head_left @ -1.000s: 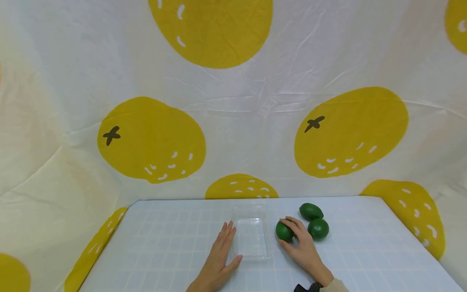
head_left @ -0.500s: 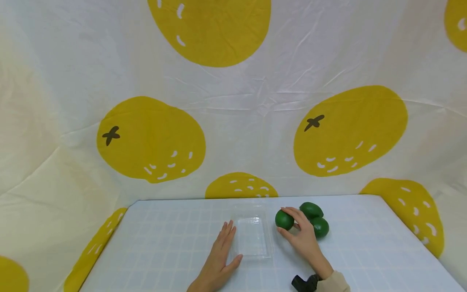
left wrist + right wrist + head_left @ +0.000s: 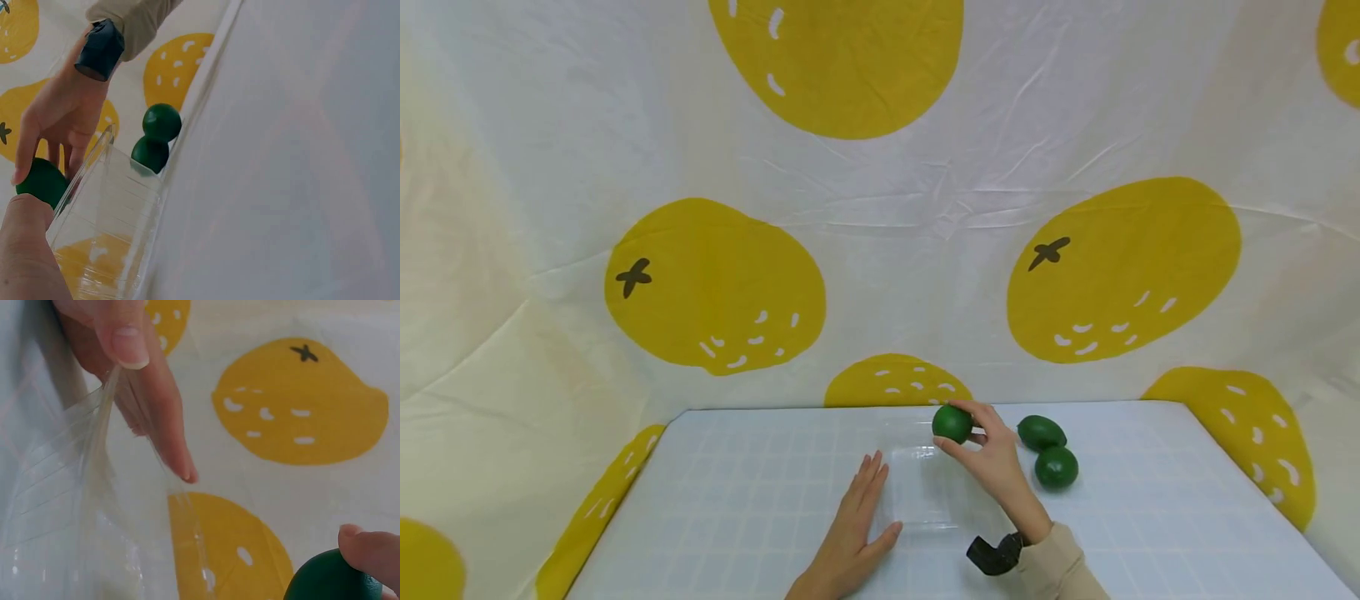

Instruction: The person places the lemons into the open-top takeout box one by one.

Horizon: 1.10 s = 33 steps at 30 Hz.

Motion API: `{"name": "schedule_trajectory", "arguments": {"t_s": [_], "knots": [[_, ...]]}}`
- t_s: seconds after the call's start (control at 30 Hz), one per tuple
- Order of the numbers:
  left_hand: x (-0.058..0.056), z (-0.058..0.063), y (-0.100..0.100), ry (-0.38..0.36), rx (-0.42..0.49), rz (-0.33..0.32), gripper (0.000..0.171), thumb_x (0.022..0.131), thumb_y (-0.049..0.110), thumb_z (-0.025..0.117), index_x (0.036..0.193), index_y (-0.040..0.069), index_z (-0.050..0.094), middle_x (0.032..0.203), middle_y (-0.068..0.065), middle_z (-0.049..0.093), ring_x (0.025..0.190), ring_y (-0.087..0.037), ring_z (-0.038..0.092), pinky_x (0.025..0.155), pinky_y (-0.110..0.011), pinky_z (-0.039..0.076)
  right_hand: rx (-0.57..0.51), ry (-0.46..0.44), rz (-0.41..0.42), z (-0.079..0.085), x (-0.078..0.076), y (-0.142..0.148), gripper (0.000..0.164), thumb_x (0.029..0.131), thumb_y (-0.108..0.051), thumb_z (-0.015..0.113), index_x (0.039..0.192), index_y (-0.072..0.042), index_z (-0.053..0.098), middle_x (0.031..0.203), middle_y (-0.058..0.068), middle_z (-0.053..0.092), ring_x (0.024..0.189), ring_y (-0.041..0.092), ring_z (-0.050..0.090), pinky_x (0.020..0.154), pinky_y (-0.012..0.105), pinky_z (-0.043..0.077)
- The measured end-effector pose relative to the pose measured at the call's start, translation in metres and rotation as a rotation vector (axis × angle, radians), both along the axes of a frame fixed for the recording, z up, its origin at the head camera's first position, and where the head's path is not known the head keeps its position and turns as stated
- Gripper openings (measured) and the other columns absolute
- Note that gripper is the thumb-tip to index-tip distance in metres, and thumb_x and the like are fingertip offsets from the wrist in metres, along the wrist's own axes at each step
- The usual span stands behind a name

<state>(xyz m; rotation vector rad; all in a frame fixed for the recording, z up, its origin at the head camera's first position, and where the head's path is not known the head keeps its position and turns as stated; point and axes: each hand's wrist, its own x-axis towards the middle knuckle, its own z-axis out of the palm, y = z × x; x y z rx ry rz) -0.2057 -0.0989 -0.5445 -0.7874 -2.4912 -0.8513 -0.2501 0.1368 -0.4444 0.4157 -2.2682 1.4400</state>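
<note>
Pinching a round dark-green lime (image 3: 952, 423) above the clear plastic tray (image 3: 922, 492), the right hand (image 3: 991, 457) hovers; the left hand (image 3: 852, 533) lies flat, fingers straight, beside it.

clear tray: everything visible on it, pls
The clear tray is a shallow rectangular box of thin see-through plastic, glossy, with ridged walls and a thin rim. It sits upright and open on the gridded table, near the middle, and looks empty. The left hand lies flat against its left side, thumb at the near edge. The right hand holds a green fruit above its far right corner, not touching it. Two more fruits lie apart to its right.
</note>
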Motion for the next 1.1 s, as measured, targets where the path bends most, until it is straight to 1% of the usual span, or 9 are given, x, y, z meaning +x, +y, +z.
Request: {"name": "schedule_trajectory", "arguments": {"t_s": [0.1, 0.3, 0.4, 0.5, 0.67, 0.77, 0.9, 0.97, 1.1], "knots": [[0.0, 0.001, 0.002, -0.013, -0.006, 0.002, 0.076, 0.09, 0.037, 0.06, 0.151, 0.02, 0.018, 0.158, 0.0, 0.012, 0.143, -0.023, 0.013, 0.112, -0.041, 0.018, 0.032, -0.059, 0.013, -0.003, -0.011, -0.007, 0.055, 0.072, -0.028, 0.082, 0.12, -0.014, 0.061, 0.115, 0.005, 0.058, 0.091, 0.021, 0.055, 0.072, 0.031, 0.056], [0.001, 0.003, 0.002, -0.116, -0.022, 0.025, 0.075, 0.092, 0.041, 0.055, 0.152, 0.025, 0.013, 0.158, 0.003, 0.008, 0.144, -0.019, 0.008, 0.106, -0.058, 0.026, 0.143, -0.218, 0.052, 0.0, -0.022, -0.03, 0.057, 0.069, -0.036, 0.082, 0.119, -0.016, 0.063, 0.124, 0.005, 0.057, 0.101, 0.024, 0.054, 0.081, 0.041, 0.052], [0.002, 0.003, 0.001, -0.125, -0.023, 0.02, 0.074, 0.093, 0.042, 0.055, 0.152, 0.025, 0.014, 0.158, 0.002, 0.008, 0.144, -0.02, 0.008, 0.105, -0.06, 0.027, 0.189, -0.289, 0.066, -0.001, -0.024, -0.039, 0.057, 0.069, -0.038, 0.082, 0.117, -0.016, 0.062, 0.125, 0.008, 0.057, 0.107, 0.028, 0.052, 0.084, 0.045, 0.05], [0.001, 0.002, 0.0, -0.085, -0.007, -0.005, 0.073, 0.092, 0.039, 0.056, 0.151, 0.019, 0.019, 0.158, 0.0, 0.01, 0.144, -0.022, 0.01, 0.107, -0.056, 0.026, 0.225, -0.316, 0.056, -0.002, -0.025, -0.046, 0.057, 0.067, -0.037, 0.084, 0.115, -0.015, 0.063, 0.122, 0.01, 0.057, 0.108, 0.031, 0.051, 0.083, 0.046, 0.05], [0.0, 0.002, -0.001, -0.036, 0.022, -0.029, 0.072, 0.091, 0.037, 0.057, 0.15, 0.013, 0.023, 0.158, 0.001, 0.011, 0.143, -0.024, 0.013, 0.114, -0.035, 0.014, 0.255, -0.313, 0.046, -0.004, -0.028, -0.054, 0.055, 0.065, -0.03, 0.085, 0.112, -0.01, 0.064, 0.114, 0.014, 0.06, 0.099, 0.032, 0.054, 0.077, 0.044, 0.052], [0.0, 0.002, -0.001, -0.028, 0.033, -0.034, 0.072, 0.091, 0.036, 0.058, 0.15, 0.013, 0.024, 0.158, 0.001, 0.012, 0.143, -0.024, 0.014, 0.115, -0.028, 0.009, 0.275, -0.328, 0.035, -0.006, -0.03, -0.058, 0.055, 0.066, -0.029, 0.085, 0.112, -0.008, 0.064, 0.11, 0.017, 0.061, 0.095, 0.031, 0.056, 0.074, 0.043, 0.053], [0.0, 0.004, 0.0, -0.033, 0.031, -0.045, 0.072, 0.091, 0.036, 0.057, 0.15, 0.012, 0.022, 0.158, -0.001, 0.012, 0.143, -0.024, 0.013, 0.114, -0.034, 0.014, 0.3, -0.364, 0.025, -0.01, -0.032, -0.06, 0.055, 0.067, -0.031, 0.084, 0.113, -0.008, 0.063, 0.11, 0.017, 0.06, 0.094, 0.03, 0.057, 0.072, 0.042, 0.053], [0.0, 0.004, 0.0, -0.039, 0.035, -0.055, 0.072, 0.092, 0.035, 0.057, 0.15, 0.012, 0.022, 0.158, -0.003, 0.013, 0.143, -0.024, 0.013, 0.115, -0.032, 0.012, 0.311, -0.377, 0.026, -0.012, -0.032, -0.06, 0.055, 0.068, -0.032, 0.083, 0.113, -0.007, 0.063, 0.11, 0.017, 0.06, 0.095, 0.031, 0.056, 0.073, 0.042, 0.053], [0.0, 0.004, 0.001, -0.001, 0.05, -0.075, 0.071, 0.091, 0.031, 0.059, 0.149, 0.007, 0.025, 0.157, -0.008, 0.016, 0.142, -0.028, 0.016, 0.114, -0.024, 0.005, 0.311, -0.387, 0.021, -0.016, -0.031, -0.061, 0.055, 0.069, -0.032, 0.083, 0.113, -0.006, 0.062, 0.11, 0.017, 0.06, 0.095, 0.031, 0.054, 0.073, 0.043, 0.051]]}}
